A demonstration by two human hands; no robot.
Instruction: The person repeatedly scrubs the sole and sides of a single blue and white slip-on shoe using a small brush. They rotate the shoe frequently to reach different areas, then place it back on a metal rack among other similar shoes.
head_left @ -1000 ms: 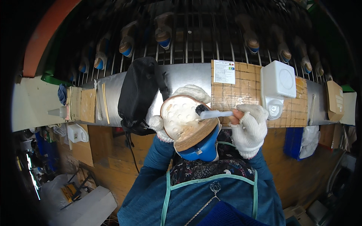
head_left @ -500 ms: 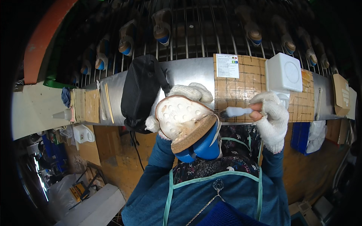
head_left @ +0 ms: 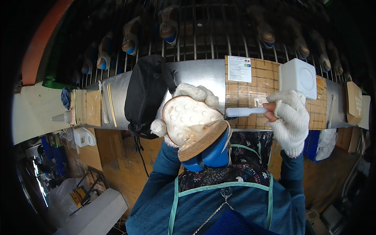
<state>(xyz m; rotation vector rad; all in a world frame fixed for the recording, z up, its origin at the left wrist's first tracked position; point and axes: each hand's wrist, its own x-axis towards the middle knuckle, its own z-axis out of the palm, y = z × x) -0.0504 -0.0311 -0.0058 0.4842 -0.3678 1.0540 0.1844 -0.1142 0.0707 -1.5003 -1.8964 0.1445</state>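
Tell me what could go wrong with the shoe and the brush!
The pale plastic-handled brush has its dark tip near the blue shoe with a dimpled white underside, so it might smear the blue part. The right grip, in a white knitted glove, has bare fingertips that could get messy. The black mesh bag beside the shoe might get bumped.

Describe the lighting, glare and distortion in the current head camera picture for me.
Head view: glare whitens the silver metal bench beside the black mesh bag; head view: the dark metal rods beyond lie in deep shadow; head view: the bench's long edges bow, and the corners go black; head view: the blue shoe with a white dimpled sole is well lit.
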